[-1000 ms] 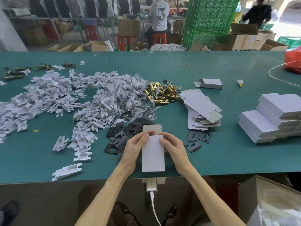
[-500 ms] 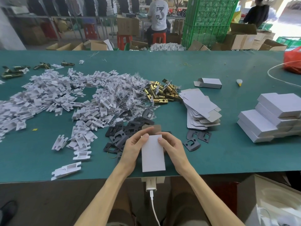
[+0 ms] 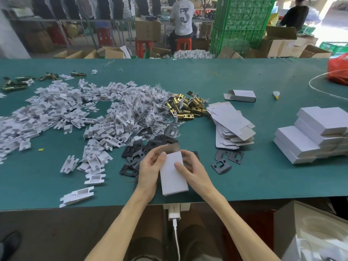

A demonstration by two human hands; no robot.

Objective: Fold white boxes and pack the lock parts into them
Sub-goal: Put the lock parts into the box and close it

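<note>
1. We see a white box (image 3: 173, 174) near the front edge of the green table (image 3: 263, 181), about in the middle.
2. Our left hand (image 3: 148, 170) grips its left side, with the thumb on top.
3. Our right hand (image 3: 194, 172) grips its right side, with the thumb lying on the top face.
4. The box sits between both hands, and its brown flap (image 3: 172, 146) is at the far end.
5. Black plates (image 3: 134, 154) lie just behind the hands.
6. Flat boxes (image 3: 231, 127) lie to the right, and closed boxes (image 3: 308, 136) are stacked near the right edge.
</note>
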